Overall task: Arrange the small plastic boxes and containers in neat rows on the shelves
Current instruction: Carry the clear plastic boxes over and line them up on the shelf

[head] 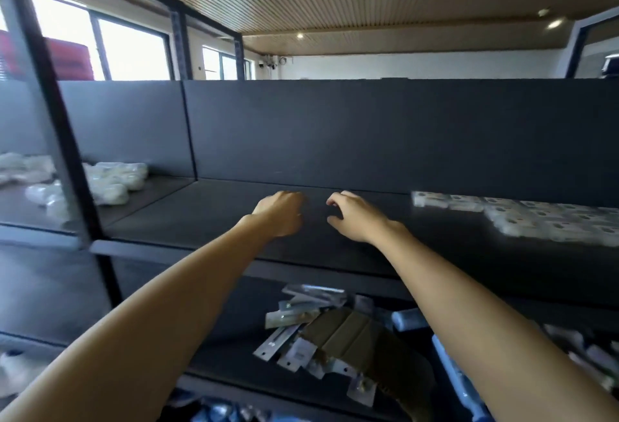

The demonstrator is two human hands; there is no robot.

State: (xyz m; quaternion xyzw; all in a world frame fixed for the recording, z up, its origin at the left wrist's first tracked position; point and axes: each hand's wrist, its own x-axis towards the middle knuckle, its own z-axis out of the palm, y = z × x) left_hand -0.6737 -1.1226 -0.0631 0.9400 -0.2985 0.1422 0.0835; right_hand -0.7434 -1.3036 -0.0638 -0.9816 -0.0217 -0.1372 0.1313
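Both arms reach over the dark shelf (234, 217), hands w/ nothing in them. The left hand (281, 212) is seen from the back, knuckles bent, fingers tucked under & out of sight, so can't tell for sure if it's a fist or just loosely curled; no box shows in it. The right hand (351, 217) has fingers loosely curled w/ thumb apart, a claw shape, holding nothing.

The task's things: a row of small clear boxes (522, 217) lies flat on the same shelf, well to the right of both hands, already fairly tidy. A loose heap of white packets (110, 180) sits in the next bay to the left, behind the black post (67, 140). A jumble of flat packs (301, 331) lies on the shelf below.

Step in hand looks like reaching into the bare middle stretch to start or extend a row. To do it well: work from the existing row leftwards, butt each box edge-to-edge against its neighbour, square it to the back wall (368, 133), keep labels one way. Picture is motion-blurred, so fine detail on the boxes can't be read
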